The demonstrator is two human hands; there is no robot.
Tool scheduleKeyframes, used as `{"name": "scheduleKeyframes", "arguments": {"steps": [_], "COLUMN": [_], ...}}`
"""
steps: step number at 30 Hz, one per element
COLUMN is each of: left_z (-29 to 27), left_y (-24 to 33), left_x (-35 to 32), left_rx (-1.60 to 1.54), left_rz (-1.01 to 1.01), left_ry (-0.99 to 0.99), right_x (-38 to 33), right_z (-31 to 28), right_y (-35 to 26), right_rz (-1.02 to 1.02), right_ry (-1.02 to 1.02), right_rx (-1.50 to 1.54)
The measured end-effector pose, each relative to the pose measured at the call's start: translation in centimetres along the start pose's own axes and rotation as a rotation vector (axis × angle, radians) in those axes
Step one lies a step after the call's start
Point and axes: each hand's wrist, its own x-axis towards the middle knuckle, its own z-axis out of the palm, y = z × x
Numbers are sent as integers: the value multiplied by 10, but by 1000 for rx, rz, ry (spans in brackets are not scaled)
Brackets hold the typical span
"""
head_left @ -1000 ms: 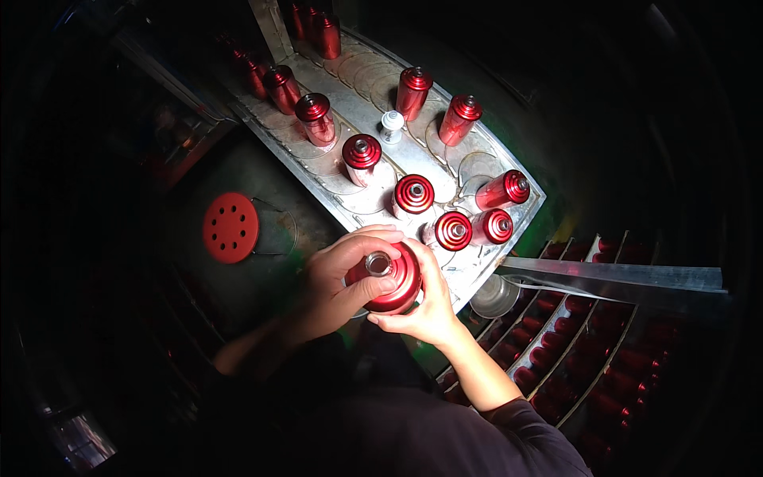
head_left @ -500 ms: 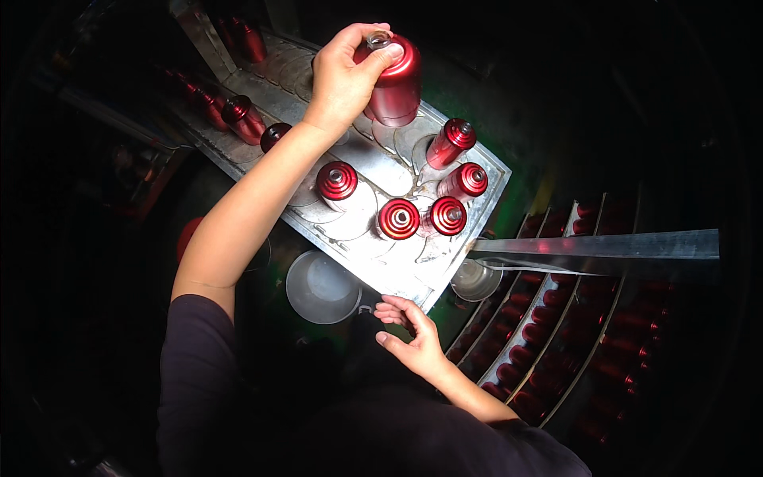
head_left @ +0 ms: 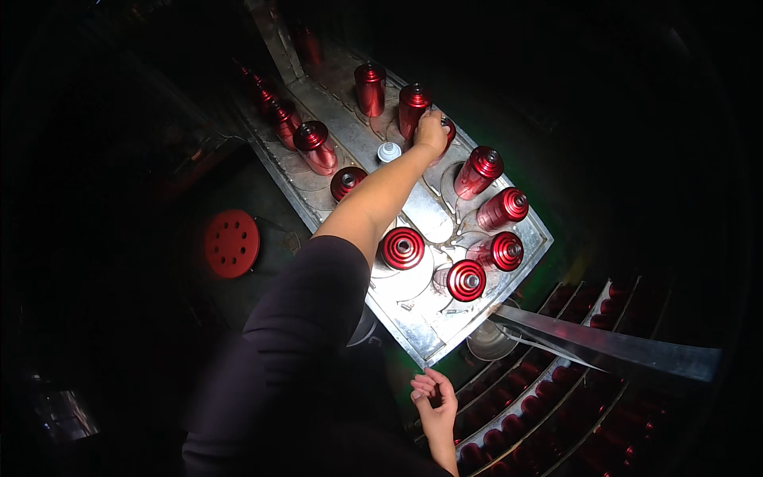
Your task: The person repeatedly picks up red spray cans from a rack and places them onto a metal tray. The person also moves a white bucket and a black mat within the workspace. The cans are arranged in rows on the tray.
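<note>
My left hand (head_left: 431, 131) reaches across a metal conveyor table, its fingers closed about the top of a shiny red bottle (head_left: 450, 133); the hand partly hides that bottle. Behind it stands another red bottle (head_left: 412, 107), close to my knuckles. More upright red bottles, such as one with a stepped, ringed shoulder (head_left: 401, 248), stand around the curved end of the table (head_left: 417, 334). My right hand (head_left: 435, 404) is off the table's near corner, empty, with fingers loosely bent and thumb apart.
A small white stepped piece (head_left: 389, 152) is on the table's middle strip. A red round stool (head_left: 232, 243) with holes stands at left. From the near right corner a metal bar (head_left: 612, 338) sticks out, over a round container (head_left: 491, 342) and racks of red bottles (head_left: 520, 405).
My left hand has brought the raised red bottle down to the far side of the table. The view has shifted, and my right hand appears lower in it.
</note>
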Motion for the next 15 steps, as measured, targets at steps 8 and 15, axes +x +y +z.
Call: {"name": "scheduleKeyframes", "arguments": {"steps": [8,15], "left_z": [-113,-346], "left_y": [55,0], "left_x": [-54,-287], "left_rx": [43,-359], "left_rz": [-28,-78], "left_ry": [-84,46], "right_x": [-3,-27], "right_z": [30,97], "right_y": [-10,-2], "right_rz": [-46,-99], "right_ry": [-155,-374], "right_rx": [-51,-222]}}
